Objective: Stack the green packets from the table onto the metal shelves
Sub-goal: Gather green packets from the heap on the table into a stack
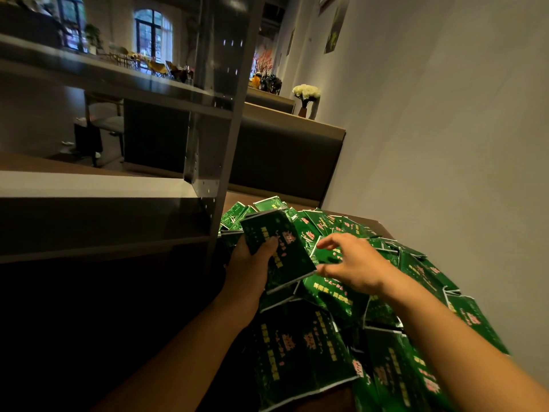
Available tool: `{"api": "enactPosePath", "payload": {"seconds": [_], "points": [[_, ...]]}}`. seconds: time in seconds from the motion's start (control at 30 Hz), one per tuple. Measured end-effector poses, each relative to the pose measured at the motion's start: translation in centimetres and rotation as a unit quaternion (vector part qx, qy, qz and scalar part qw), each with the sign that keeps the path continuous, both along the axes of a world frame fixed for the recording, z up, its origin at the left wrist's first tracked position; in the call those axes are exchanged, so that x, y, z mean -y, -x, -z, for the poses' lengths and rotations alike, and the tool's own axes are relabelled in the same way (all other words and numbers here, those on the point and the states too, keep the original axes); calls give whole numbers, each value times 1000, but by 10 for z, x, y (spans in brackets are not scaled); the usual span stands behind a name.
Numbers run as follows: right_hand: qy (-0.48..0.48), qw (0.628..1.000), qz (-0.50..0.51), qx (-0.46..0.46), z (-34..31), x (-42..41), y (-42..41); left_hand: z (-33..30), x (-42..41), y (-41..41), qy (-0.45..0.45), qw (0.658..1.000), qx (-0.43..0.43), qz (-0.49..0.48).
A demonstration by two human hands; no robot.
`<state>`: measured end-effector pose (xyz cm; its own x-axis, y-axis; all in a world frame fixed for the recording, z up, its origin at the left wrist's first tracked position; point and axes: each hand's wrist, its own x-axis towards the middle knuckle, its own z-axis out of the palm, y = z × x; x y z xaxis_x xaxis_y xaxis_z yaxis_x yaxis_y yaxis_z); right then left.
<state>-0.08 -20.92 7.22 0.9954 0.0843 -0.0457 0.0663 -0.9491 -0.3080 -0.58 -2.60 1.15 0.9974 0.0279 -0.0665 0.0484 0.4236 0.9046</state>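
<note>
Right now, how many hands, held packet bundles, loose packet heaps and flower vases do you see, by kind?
Hands: 2, the left hand gripping a bundle, the right hand open above the heap.
Bundle of green packets in hand: 1.
Heap of loose green packets on the table: 1; single packets too many to count.
Vase of white flowers: 1.
Total: 5.
</note>
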Motion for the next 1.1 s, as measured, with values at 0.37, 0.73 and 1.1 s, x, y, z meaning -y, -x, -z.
{"api": "enactPosePath", "payload": {"seconds": [0.37, 0.73, 1.1], "points": [[138, 987, 52, 61, 22, 9, 0, 1, 1, 2, 2, 999, -11, 37], [-343, 911, 109, 202, -21, 18, 6, -5, 1, 5, 71, 996, -4, 58], [-685, 715, 136, -30, -14, -5, 14, -3, 5, 8, -7, 999, 12, 37]]}}
